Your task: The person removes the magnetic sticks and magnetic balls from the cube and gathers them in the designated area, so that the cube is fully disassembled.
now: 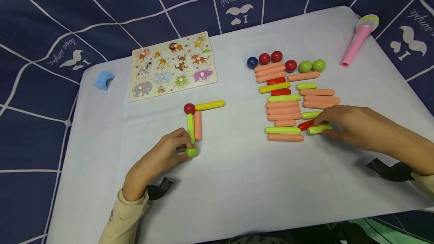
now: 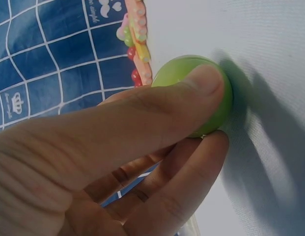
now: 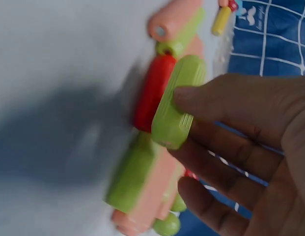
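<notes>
Currently we pinch green ball [image 1: 191, 151] in left hand [image 1: 159, 161] at partial frame's bottom, lower centre-left; right hand [image 1: 352, 125] grips green stick [image 1: 318, 128] at pile [image 1: 288, 104], centre-right. Few pieces joined, most sticks unused.

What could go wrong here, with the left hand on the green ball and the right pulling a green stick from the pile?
1. The left hand pinches the green ball at the green rod; a nudge could skew the small frame.
2. The right hand grips a green stick touching a red stick; lifting may drag neighbours along.
</notes>
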Demonstrator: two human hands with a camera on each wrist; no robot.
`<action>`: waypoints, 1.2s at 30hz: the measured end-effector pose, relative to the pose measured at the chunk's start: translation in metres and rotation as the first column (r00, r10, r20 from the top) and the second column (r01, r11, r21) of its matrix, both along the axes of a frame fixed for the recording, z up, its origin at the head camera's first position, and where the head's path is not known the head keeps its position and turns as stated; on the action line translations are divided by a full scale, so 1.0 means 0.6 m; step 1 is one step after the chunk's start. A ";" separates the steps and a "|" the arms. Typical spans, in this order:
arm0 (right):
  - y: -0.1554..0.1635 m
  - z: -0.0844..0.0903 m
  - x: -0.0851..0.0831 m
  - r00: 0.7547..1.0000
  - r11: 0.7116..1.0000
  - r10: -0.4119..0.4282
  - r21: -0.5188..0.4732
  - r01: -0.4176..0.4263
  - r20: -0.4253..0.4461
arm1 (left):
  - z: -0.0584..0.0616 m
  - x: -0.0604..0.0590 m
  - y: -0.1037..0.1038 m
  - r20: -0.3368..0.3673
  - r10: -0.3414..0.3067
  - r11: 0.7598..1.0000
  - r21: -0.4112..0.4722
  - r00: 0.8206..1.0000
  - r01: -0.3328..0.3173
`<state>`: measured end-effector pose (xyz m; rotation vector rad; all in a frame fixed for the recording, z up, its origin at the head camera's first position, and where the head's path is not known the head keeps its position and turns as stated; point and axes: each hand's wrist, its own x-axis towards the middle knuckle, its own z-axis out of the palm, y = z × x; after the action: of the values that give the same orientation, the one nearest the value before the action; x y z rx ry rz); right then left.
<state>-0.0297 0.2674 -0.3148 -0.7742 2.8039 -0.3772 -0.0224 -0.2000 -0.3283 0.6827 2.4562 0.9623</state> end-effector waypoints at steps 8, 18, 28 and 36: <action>0.003 -0.045 0.015 0.970 0.986 0.092 -0.114 -0.120 -0.224 | 0.001 0.001 0.000 0.004 0.004 1.000 -0.021 1.000 -0.004; -0.080 -0.003 -0.015 0.959 0.969 0.180 -0.130 -0.212 -0.216 | 0.003 0.000 -0.004 0.011 0.004 1.000 -0.002 1.000 -0.004; -0.343 -0.004 -0.090 0.864 0.865 0.498 -0.031 -0.501 -0.073 | -0.004 -0.001 -0.002 -0.022 -0.029 1.000 -0.004 0.999 0.029; -0.425 -0.030 -0.123 0.815 0.815 0.573 -0.044 -0.578 -0.084 | 0.003 0.001 -0.005 -0.035 -0.037 0.999 -0.026 0.999 0.036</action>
<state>-0.1037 0.0126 -0.3329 -1.6137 2.4431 -0.3370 -0.0216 -0.2033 -0.3264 0.7401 2.4738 0.9115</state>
